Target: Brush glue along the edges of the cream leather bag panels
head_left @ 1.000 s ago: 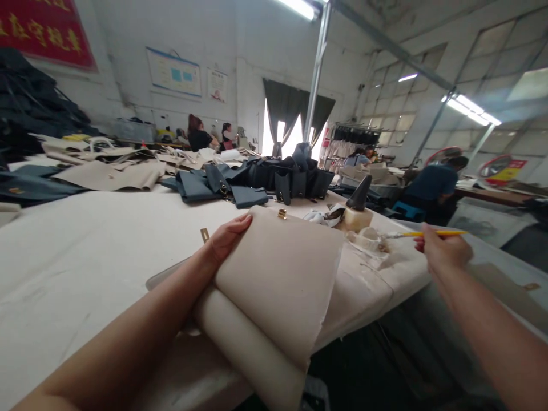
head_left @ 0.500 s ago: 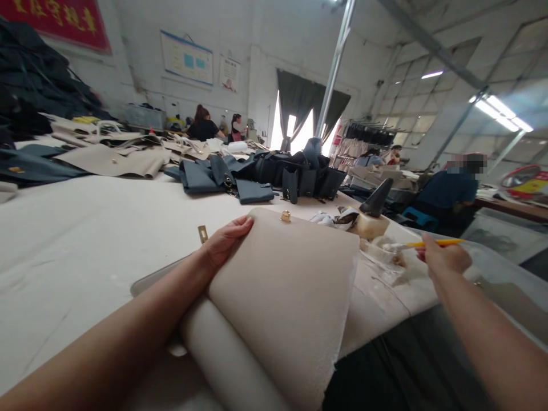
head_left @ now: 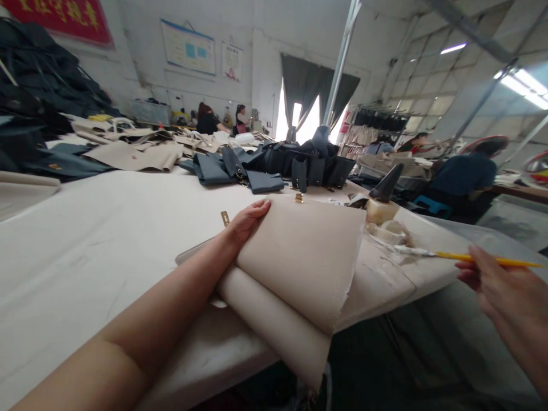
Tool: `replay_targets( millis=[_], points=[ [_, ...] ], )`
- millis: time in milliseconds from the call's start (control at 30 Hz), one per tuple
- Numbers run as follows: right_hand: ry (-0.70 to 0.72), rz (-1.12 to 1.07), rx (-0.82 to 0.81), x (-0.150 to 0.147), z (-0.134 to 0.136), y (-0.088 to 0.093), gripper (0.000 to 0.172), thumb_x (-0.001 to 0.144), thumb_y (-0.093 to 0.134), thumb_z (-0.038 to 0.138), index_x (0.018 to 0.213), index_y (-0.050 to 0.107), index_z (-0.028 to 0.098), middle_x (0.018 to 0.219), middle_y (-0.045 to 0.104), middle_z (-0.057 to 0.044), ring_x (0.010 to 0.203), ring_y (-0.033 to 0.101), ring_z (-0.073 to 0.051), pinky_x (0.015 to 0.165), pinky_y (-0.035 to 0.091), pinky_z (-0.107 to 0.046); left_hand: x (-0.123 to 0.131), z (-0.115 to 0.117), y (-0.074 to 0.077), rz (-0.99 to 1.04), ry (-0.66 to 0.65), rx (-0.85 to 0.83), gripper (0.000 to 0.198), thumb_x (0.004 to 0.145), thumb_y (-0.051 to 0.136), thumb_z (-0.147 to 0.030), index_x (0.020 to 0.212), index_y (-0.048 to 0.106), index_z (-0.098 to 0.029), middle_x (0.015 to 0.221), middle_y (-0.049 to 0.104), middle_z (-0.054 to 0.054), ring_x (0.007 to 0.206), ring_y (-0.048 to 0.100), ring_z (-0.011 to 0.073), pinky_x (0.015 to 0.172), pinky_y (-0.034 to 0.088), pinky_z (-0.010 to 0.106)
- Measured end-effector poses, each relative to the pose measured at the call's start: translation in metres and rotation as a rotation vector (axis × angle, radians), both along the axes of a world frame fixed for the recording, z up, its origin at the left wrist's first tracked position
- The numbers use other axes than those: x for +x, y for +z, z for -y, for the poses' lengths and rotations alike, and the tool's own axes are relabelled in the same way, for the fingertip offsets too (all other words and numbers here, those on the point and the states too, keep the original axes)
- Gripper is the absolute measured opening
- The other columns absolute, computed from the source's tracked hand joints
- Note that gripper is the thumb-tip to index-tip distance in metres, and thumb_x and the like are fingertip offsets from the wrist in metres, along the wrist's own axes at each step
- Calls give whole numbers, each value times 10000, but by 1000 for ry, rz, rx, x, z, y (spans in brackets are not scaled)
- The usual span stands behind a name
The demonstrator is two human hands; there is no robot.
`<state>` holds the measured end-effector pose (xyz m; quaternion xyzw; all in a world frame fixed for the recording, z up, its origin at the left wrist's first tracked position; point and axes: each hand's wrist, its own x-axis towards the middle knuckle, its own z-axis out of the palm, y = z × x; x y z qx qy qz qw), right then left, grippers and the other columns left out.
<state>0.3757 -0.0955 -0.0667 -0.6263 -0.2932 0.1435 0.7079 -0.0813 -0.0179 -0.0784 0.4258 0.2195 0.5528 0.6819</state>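
Note:
My left hand (head_left: 249,221) grips the upper left edge of a beige leather bag panel (head_left: 299,251), thumb on top. A small gold clasp (head_left: 298,197) is fixed near the panel's top edge. Below, the leather bends over into a roll that hangs past the table edge. A gold fitting (head_left: 225,218) on another beige piece shows behind my left wrist. My right hand (head_left: 496,279) holds a yellow-handled brush (head_left: 454,256) out to the right of the panel. White paste covers the bristles, which are near a messy glue container (head_left: 387,233).
A block with a dark, horn-shaped top (head_left: 385,185) stands behind the container. Dark blue bag parts (head_left: 265,171) are heaped across the far side of the white table (head_left: 107,228), and beige pieces (head_left: 137,154) lie at the back left. Several people sit or stand farther off.
My right hand has drawn the brush right and down, away from the glue container, baring its white bristles. The panel and my left hand appear slightly higher and farther right as the view shifts.

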Motion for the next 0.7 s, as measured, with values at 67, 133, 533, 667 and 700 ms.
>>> replay_targets(
  millis=[67,133,533,667,700],
  points=[
    [97,-26,-5,-20,24,-4,357,559,837,384,653,588,147,587,584,-35,424,500,-92,388,444,-140,1,0,-1,-1,-6,9,175,780,736,-208,927,700,-120,759,744,59,652,706,175,700,585,281],
    [179,0,-20,-44,43,-6,573,389,904,540,681,608,146,591,590,-27,443,499,-90,388,444,-138,2,1,-1,-4,-20,17,192,780,736,-215,944,701,-121,782,749,62,658,706,175,703,583,285],
    [335,500,-293,-93,13,-7,708,584,660,839,810,667,168,668,662,-70,566,617,-211,561,480,-321,1,1,-3,35,-56,19,210,724,788,-218,882,696,-114,724,729,51,597,679,164,641,549,272],
    [407,619,-423,-96,11,-8,730,529,577,918,595,635,193,568,623,-82,529,608,-249,568,443,-364,3,2,-3,28,-68,10,190,734,782,-215,869,692,-116,717,725,48,611,680,165,660,548,274],
    [428,635,-450,-98,14,-7,751,508,556,946,554,622,199,550,612,-85,518,600,-251,567,439,-370,4,3,-3,28,-71,8,187,736,780,-216,866,690,-116,713,724,48,613,680,165,662,549,274]
  ],
)
